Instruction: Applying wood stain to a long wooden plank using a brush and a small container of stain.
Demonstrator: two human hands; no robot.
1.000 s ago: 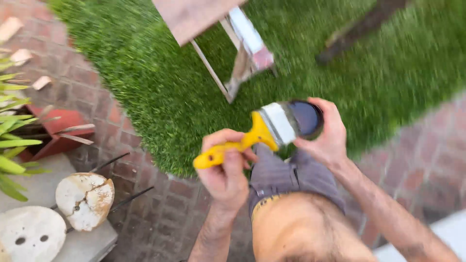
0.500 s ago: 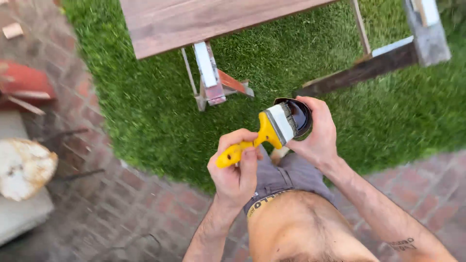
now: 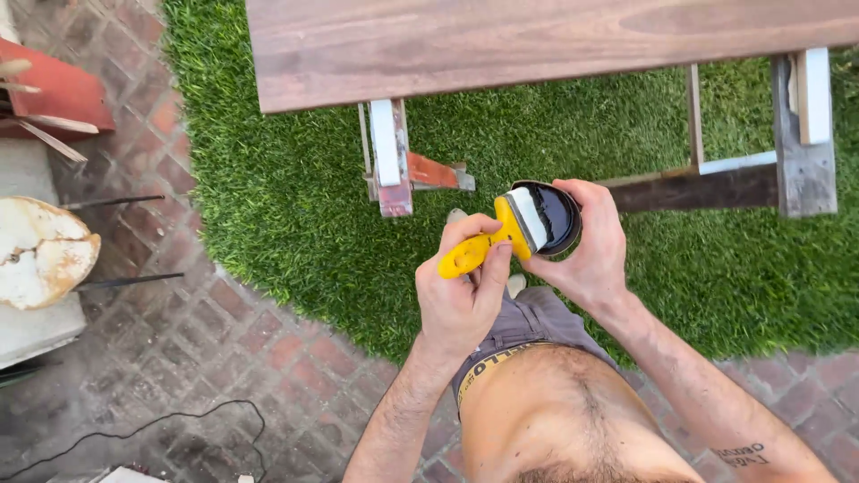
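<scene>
My left hand (image 3: 458, 295) grips the yellow handle of a paintbrush (image 3: 488, 243), whose metal ferrule and bristles dip into a small round can (image 3: 557, 217) of dark liquid. My right hand (image 3: 591, 250) wraps around that can from the right side and holds it at waist height. Both hands are over the grass, just in front of a long brown wooden board (image 3: 537, 40) that rests on sawhorses.
A paint-stained sawhorse (image 3: 391, 161) stands under the board's left end, another sawhorse (image 3: 801, 134) at the right. Green turf (image 3: 268, 206) meets brick paving (image 3: 224, 358). A red planter (image 3: 58, 89), a round white cut log (image 3: 40, 250) and a black cable (image 3: 179, 420) lie at left.
The view has tilted up and right, bringing the wooden board fully into sight. The brush has gone from beside the can's rim into the can; both hands keep their grip.
</scene>
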